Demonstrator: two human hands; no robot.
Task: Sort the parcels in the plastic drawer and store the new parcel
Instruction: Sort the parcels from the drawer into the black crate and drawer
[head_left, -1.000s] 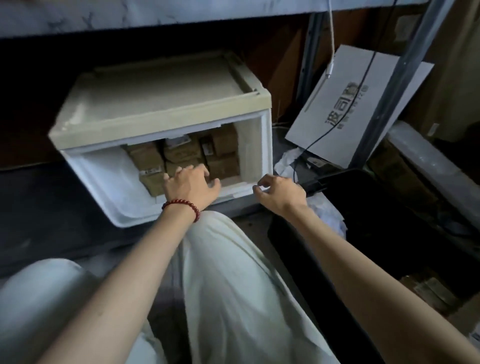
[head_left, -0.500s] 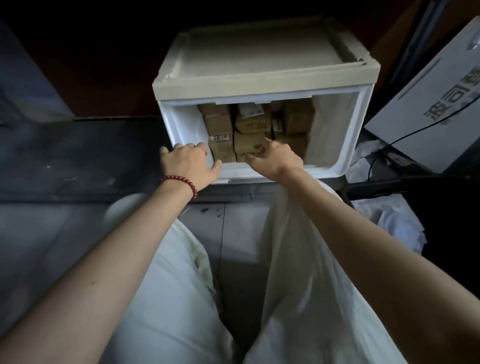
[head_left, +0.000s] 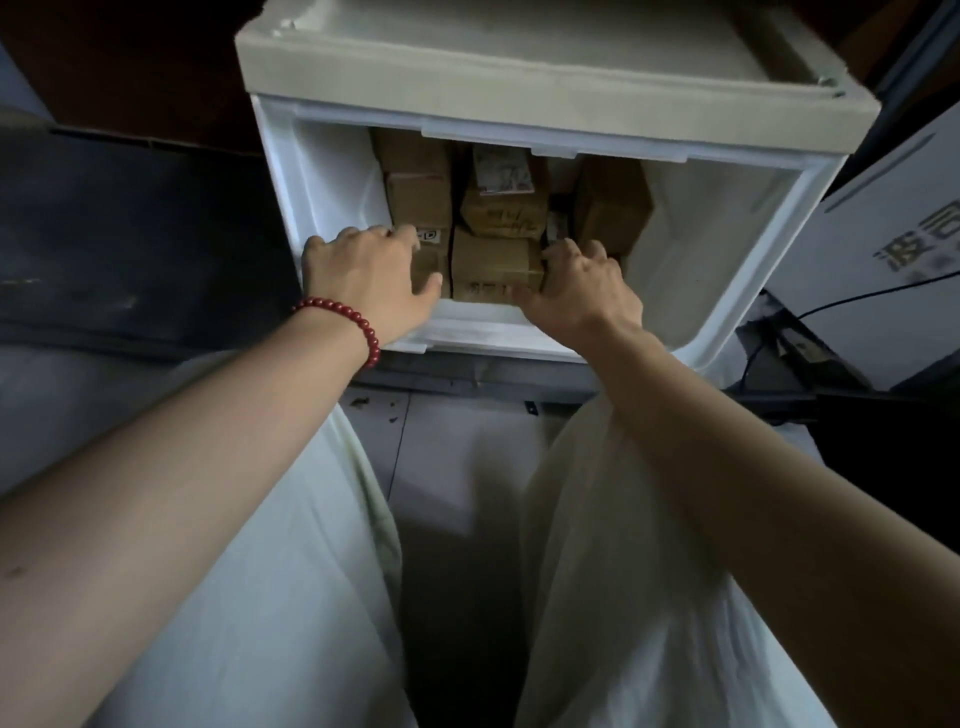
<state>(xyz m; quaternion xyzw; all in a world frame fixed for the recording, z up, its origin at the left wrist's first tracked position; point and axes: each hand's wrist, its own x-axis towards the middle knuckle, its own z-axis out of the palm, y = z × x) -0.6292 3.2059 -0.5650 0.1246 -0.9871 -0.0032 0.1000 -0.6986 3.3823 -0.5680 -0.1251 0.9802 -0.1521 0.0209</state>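
Note:
A white plastic drawer (head_left: 737, 249) stands pulled open under its cream-topped case (head_left: 519, 88). Several brown cardboard parcels are stacked in its left and middle part. My left hand (head_left: 371, 283), with a red bead bracelet on the wrist, rests on the front left parcel (head_left: 428, 260), fingers curled over its edge. My right hand (head_left: 582, 288) presses against the right side of the front middle parcel (head_left: 493, 267). Behind these lie a labelled parcel (head_left: 506, 200) and a further box (head_left: 613, 208) at the right. The right part of the drawer holds no parcels.
A white printed carton (head_left: 883, 249) leans at the right, with a black cable (head_left: 857, 299) across it. My knees in pale trousers (head_left: 291, 571) frame a strip of grey floor (head_left: 457, 467). A dark ledge (head_left: 130, 234) runs along the left.
Both hands have reached over the drawer's front rim onto the front parcels. The view has moved closer and the drawer now sits centred.

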